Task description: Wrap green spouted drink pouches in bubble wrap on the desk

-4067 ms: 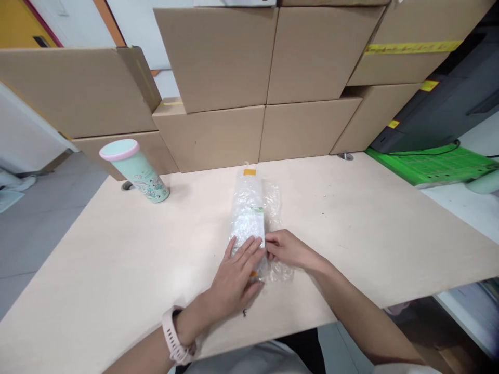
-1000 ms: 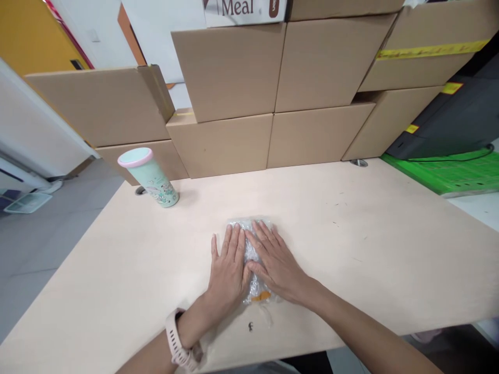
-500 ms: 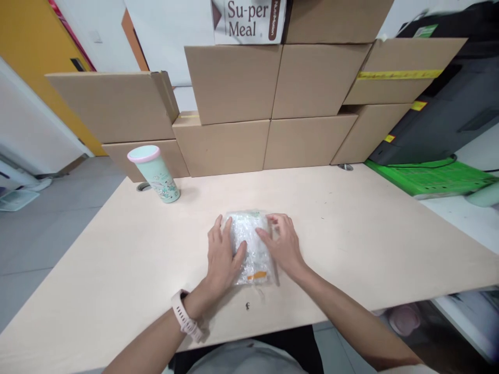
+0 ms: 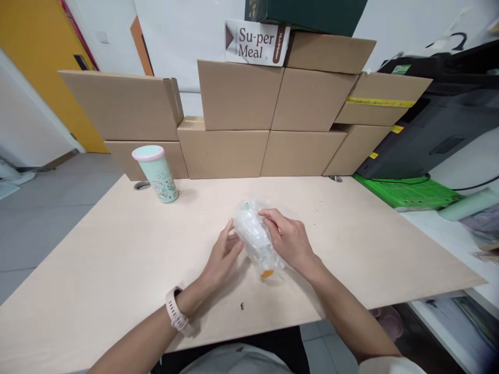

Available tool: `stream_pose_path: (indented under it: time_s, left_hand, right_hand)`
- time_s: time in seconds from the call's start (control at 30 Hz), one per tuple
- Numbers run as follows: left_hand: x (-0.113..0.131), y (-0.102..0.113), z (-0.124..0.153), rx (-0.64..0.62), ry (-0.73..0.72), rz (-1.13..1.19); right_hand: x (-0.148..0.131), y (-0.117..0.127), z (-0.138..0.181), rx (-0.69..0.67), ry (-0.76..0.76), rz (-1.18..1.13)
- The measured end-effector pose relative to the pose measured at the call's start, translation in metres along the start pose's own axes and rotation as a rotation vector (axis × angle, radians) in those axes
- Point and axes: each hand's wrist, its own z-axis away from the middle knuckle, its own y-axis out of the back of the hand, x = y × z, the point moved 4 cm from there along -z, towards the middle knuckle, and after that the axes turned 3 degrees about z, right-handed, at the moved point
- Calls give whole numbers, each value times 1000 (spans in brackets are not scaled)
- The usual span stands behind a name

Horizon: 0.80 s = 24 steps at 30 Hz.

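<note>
A clear bubble-wrap package (image 4: 254, 236) with a small orange patch at its lower end is tilted up over the table in front of me. My right hand (image 4: 290, 239) grips its right upper side, thumb and fingers closed on the plastic. Along the lower left side of the package is my left hand (image 4: 223, 257), fingers apart and stretched out, the tips at or just against the wrap. A pale pink watch band circles my left wrist. What lies inside the wrap cannot be made out.
A mint tumbler (image 4: 158, 174) with a pink rim stands at the table's back left. Stacked cardboard boxes (image 4: 224, 153) line the back edge, with a white box (image 4: 255, 44) higher up. On the right are a green crate (image 4: 409, 192) and a dark grey case (image 4: 429, 130).
The package was lying flat under both hands; now it is lifted, tilted and narrower to view. My right hand has closed on it, and my left hand has slid down its left side.
</note>
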Motion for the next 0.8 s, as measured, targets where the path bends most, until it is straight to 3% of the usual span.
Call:
stream_pose_path:
  time_s: [0.13, 0.2, 0.27, 0.33, 0.43, 0.5, 0.67, 0.73, 0.8]
  left_hand:
    - [-6, 3, -13, -6, 156, 279]
    - [-12, 8, -17, 67, 265, 370]
    - [-15, 15, -16, 170, 285, 318]
    - [-10, 21, -12, 229, 181, 134]
    - [4, 19, -2, 176, -48, -184]
    - [8, 13, 4, 79, -96, -235]
    - [8, 2, 3, -114, 28, -93]
    - [4, 4, -2, -122, 104, -30]
    - [-2, 11, -6, -44, 183, 28]
  right_hand:
    - [-23, 24, -2, 15, 151, 64]
    - [-22, 37, -5, 73, 159, 12]
    - [-12, 50, -9, 147, 114, -74]
    - [3, 62, -11, 232, 12, -181]
    - [18, 72, -9, 303, -106, -374]
    - [14, 72, -8, 293, -91, -472]
    - [-27, 67, -14, 210, 76, -542]
    - [-38, 69, -20, 186, 138, -547]
    - [-37, 80, -26, 241, 180, -536]
